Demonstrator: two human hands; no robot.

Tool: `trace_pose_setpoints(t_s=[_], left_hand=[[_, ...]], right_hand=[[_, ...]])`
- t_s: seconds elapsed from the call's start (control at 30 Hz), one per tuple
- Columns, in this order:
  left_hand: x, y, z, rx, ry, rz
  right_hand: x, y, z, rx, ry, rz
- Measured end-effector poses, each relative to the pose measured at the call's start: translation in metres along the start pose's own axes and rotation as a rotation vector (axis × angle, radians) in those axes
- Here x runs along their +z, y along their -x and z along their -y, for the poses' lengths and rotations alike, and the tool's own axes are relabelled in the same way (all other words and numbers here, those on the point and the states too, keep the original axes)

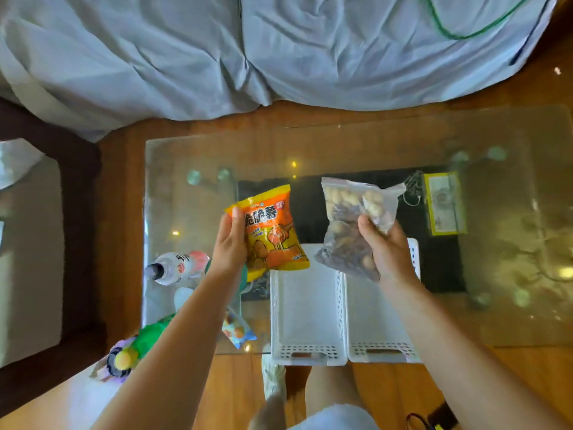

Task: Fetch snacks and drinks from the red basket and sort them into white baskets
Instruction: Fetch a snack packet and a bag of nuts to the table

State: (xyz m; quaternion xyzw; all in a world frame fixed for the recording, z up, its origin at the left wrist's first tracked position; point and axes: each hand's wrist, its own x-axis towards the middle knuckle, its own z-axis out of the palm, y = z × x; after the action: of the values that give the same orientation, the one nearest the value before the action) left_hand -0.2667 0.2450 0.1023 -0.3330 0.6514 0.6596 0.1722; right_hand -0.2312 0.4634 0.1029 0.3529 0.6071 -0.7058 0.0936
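Observation:
My left hand (230, 243) grips an orange snack bag (270, 231) by its left edge, held up above the glass table. A clear bag of mixed nuts (350, 225) is gripped in my right hand (387, 249), raised over the white baskets. Two white baskets sit side by side at the table's near edge, the left basket (307, 318) and the right basket (375, 324); both look empty. No red basket shows in this view. A white drink bottle (179, 266), a green bottle (145, 339) and a small snack packet (237, 330) lie to the left under my left arm.
The glass table (496, 274) has a dark mat beneath and a yellow-edged packet (445, 203) at the right. A grey-covered sofa (248, 51) spans the back. A dark side table (31, 259) stands left. My legs and a slipper are below the baskets.

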Motion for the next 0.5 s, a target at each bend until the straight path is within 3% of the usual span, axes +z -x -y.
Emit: trace_pose_setpoints(t_s=[0.3,0.5], left_hand=[[0.035,-0.154,0.043,-0.024,-0.355,-0.095],[0.039,-0.189,0.066,-0.167,-0.548,-0.157]], right_hand=[[0.037,-0.139,-0.051,0.053,0.123,0.14],[0.041,-0.173,-0.081,0.183,0.225,0.112]])
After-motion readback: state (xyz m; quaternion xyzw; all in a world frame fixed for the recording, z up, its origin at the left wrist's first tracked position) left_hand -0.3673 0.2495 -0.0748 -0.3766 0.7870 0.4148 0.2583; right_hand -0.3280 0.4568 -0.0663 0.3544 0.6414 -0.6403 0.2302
